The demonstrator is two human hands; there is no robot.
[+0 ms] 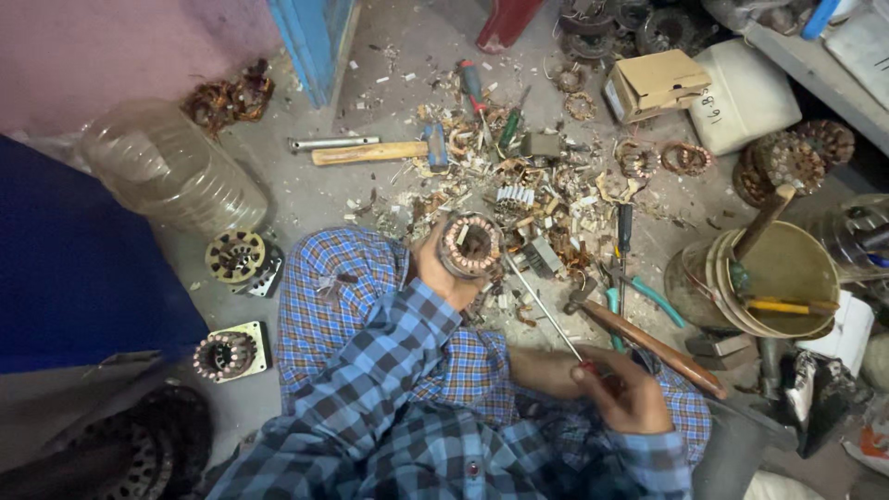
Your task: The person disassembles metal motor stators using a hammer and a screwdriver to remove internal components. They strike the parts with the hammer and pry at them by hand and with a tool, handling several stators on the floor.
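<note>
You grip a round motor stator (pixel 469 246) ringed with copper windings, tilted on your knee, its open bore facing up. A thin metal rod (pixel 544 310) slants toward it.

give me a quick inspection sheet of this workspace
surface: grey concrete floor, dusty
job's things: wound stator propped on the knee; thin rod reaching its rim
clutter: wire scraps, hammer, pliers, two stators, box, bucket
grips: left hand cups the stator; right hand closed on the rod's handle
cables: nothing seen
surroundings: plastic jar, blue frame
</note>
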